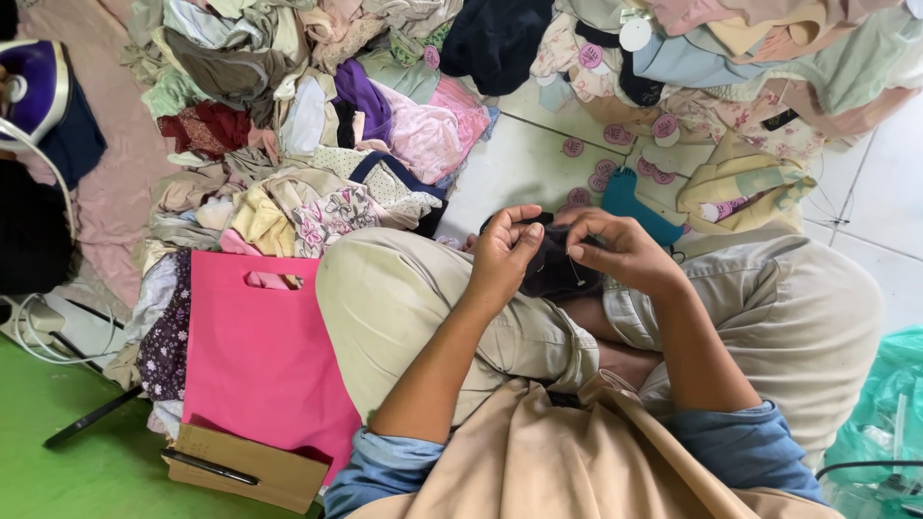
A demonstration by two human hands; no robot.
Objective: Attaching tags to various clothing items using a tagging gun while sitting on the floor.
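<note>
At centre frame, left hand (pixel 508 252) and right hand (pixel 620 252) pinch a dark garment (pixel 558 269); round pink tags (pixel 615 168) and piled clothes (pixel 317 144) lie untouched.

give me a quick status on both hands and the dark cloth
Left hand and right hand both pinching the dark cloth over the lap. Clothes pile ahead, pink bag at left knee. Nothing between the hands.
</note>
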